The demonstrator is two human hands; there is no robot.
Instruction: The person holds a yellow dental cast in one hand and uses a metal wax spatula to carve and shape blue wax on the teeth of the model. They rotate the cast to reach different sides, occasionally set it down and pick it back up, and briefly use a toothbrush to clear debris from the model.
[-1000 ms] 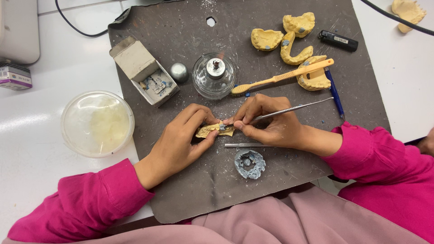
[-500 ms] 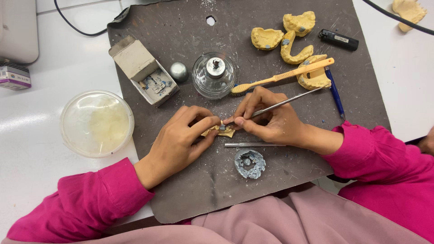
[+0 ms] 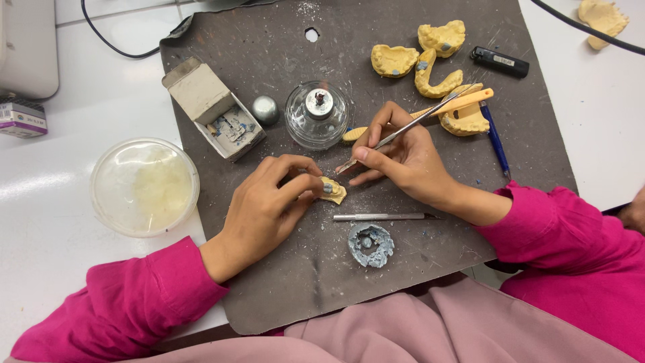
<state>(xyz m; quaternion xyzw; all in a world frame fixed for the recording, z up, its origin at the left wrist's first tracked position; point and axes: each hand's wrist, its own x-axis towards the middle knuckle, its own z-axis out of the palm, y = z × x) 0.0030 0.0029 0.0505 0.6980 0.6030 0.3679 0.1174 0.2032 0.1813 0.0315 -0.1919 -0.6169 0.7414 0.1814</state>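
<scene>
Taking the round clear glass spirit lamp (image 3: 316,114) as my marker: below and left of it, my left hand (image 3: 265,208) pinches the small yellow plaster tooth model with a grey cap (image 3: 332,190), as it did a moment ago. Just right of the lamp, my right hand (image 3: 403,158), closed round the thin metal carving tool (image 3: 403,131), has lifted its tip off the model, so the working contact is broken. Whether the tip carries wax I cannot tell; fingers hide much of the model.
</scene>
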